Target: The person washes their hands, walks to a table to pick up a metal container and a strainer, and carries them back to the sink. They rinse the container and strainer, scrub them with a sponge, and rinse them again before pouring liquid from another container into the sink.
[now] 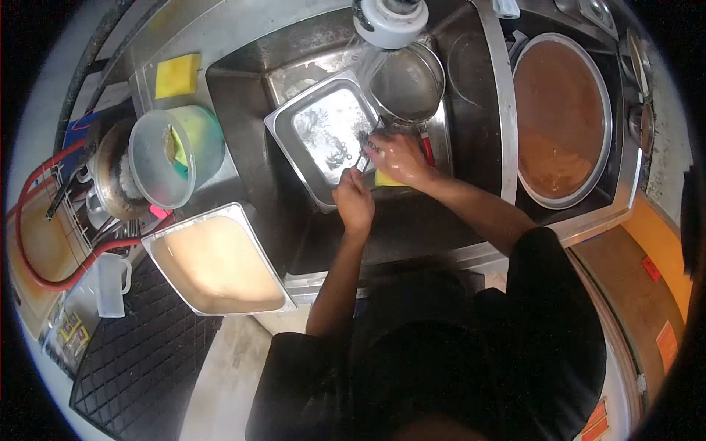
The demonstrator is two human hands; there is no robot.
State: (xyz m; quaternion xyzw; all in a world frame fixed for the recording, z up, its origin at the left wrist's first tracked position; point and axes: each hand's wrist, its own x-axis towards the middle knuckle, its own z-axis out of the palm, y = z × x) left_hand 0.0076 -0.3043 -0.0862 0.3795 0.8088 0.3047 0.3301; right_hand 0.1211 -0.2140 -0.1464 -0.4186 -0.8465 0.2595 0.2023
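Over the right side of a square metal pan (pixel 300 123) in the sink (pixel 246 95), my left hand (pixel 354 200) is closed on the handle of a thin metal utensil (pixel 361 159). My right hand (pixel 401 159) is closed around the utensil's upper end, where something dark and scrubber-like shows between the fingers. Water falls from a white spray head (pixel 391 26) above. A round metal pan (pixel 409 82) with a red handle lies beyond my right hand. Part of a yellow sponge (pixel 387 179) shows below that hand.
Left of the sink are another yellow sponge (pixel 177 76), a clear plastic container (pixel 163 159), and a metal pan of cloudy liquid (pixel 215 263). A red hose (pixel 85 262) curves at the far left. At right, an oval tub (pixel 560 121) holds brown liquid.
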